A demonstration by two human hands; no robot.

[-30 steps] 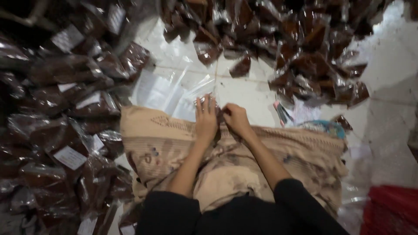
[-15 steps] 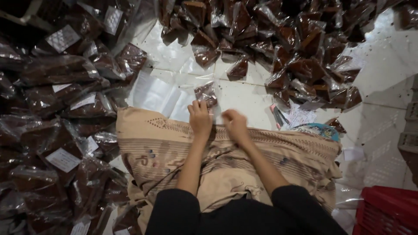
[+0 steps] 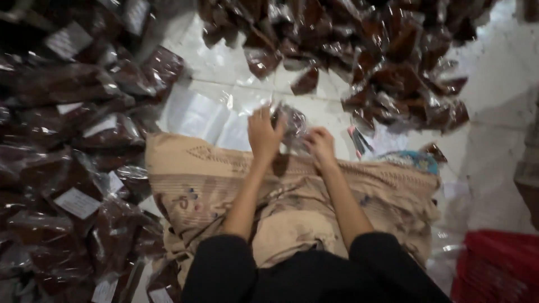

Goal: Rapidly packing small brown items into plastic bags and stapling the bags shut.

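- A small clear plastic packet (image 3: 293, 124) with dark brown contents is held up between both hands, just past the far edge of a beige patterned cloth (image 3: 213, 185) spread over the person's lap.
- The left hand (image 3: 264, 133) has its fingers curled onto the packet's left side; the grip looks closed on the plastic.
- The right hand (image 3: 321, 143) is bunched on the packet's right lower edge, fingers pressed together on it; blur hides exactly how the fingertips lie.
- Both forearms come out of black sleeves (image 3: 224, 269) at the bottom of the view.
- Flat empty clear bags (image 3: 202, 115) lie on the white tiled floor (image 3: 494, 129) just beyond the cloth, to the left of the hands.
- A heap of filled brown packets with white labels (image 3: 73, 140) covers the floor on the left.
- A second heap of brown packets (image 3: 382, 56) lies farther off, across the top and right.
- A red crate (image 3: 494, 264) stands at the lower right, well apart from the hands.
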